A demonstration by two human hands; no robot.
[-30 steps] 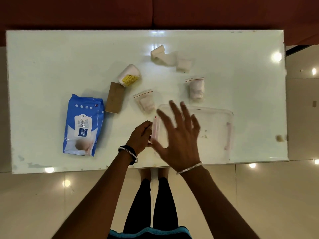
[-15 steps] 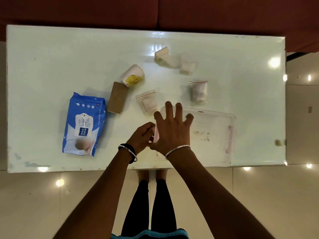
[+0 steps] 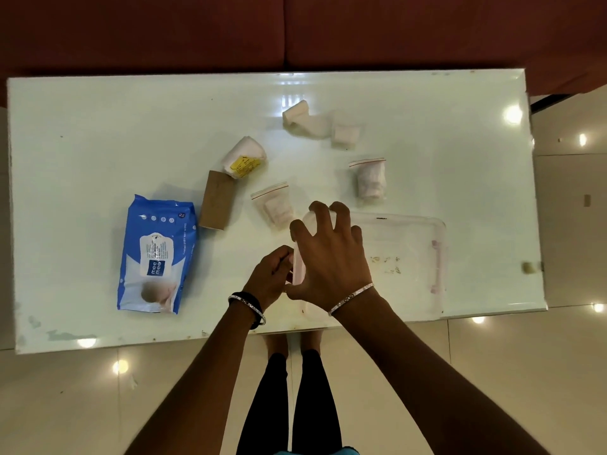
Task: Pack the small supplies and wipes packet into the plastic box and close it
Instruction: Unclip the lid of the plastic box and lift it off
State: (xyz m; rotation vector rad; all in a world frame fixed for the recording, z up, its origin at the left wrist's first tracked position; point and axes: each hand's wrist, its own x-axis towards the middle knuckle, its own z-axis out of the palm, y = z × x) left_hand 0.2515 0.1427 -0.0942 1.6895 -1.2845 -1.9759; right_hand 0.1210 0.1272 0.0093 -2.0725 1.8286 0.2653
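Observation:
A clear plastic box (image 3: pixel 407 257) with pink side latches lies near the table's front edge, right of centre. My right hand (image 3: pixel 328 254) presses down on its left end with fingers curled over the lid. My left hand (image 3: pixel 271 277) pinches the pink latch on the box's left side. The blue wipes packet (image 3: pixel 157 254) lies flat at the front left. A brown cardboard box (image 3: pixel 217 200), a white roll with a yellow label (image 3: pixel 244 157), two small zip bags (image 3: pixel 274 205) (image 3: pixel 370 178) and white bandage rolls (image 3: pixel 320 124) are scattered behind the box.
The white glossy table (image 3: pixel 98 133) ends just in front of my hands. A dark red sofa (image 3: pixel 295 31) stands behind it. A tiled floor and the person's legs (image 3: pixel 295 399) show below the front edge.
My right hand came down from hovering with spread fingers and now grips the box's left end. My left hand stayed at the left latch.

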